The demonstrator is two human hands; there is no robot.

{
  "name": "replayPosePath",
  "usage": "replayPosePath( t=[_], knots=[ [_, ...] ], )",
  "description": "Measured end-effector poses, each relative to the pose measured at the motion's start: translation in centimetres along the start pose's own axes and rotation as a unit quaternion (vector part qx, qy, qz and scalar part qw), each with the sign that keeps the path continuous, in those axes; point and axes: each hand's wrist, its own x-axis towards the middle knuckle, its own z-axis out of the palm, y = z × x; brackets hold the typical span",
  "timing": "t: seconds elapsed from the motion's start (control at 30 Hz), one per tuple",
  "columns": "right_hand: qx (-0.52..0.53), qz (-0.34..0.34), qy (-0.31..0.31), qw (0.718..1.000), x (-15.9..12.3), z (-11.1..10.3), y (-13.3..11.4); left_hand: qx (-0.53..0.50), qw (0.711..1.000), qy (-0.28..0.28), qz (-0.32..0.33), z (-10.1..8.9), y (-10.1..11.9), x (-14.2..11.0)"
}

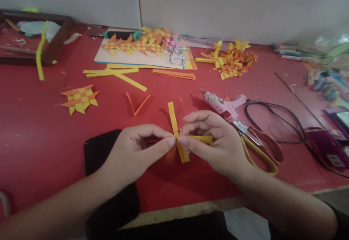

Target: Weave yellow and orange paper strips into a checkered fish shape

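Between my two hands, above the red table, are crossed yellow and orange paper strips (184,153). My left hand (144,147) pinches them at the crossing with thumb and forefinger. From the other side my right hand (209,138) grips the same crossing, its thumb almost touching the left thumb. Yellow ends stick out up, down and to the right; an orange end hangs lower left. Just beyond lies a folded orange strip (135,112) in a V shape. A woven paper fish (81,99) in yellow and orange rests to the left.
Under my left forearm lies a black phone (95,152). A pink glue gun (225,105) and scissors (261,145) are at the right, beside a black cable (297,123). Farther back are yellow strips (111,71), orange strips (173,74), paper scraps (236,62) and a wooden tray (61,32).
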Motion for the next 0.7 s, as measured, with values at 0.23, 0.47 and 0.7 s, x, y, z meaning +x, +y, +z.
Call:
replayPosePath(
  t=[0.23, 0.47, 0.7],
  knots=[
    [-0.001, 0.009, -0.004, 1.0, -0.09, 0.02, -0.1, 0.024, 1.0, 0.011, 0.01, 0.09, 0.31, -0.32],
    [-0.012, -0.004, -0.019, 1.0, -0.06, -0.14, 0.07, 0.015, 1.0, 0.013, 0.009, 0.24, 0.24, -0.05],
    [0.001, -0.006, -0.02, 1.0, -0.09, 0.0, 0.13, 0.009, 1.0, 0.02, 0.01, 0.37, 0.25, -0.09]
  ],
)
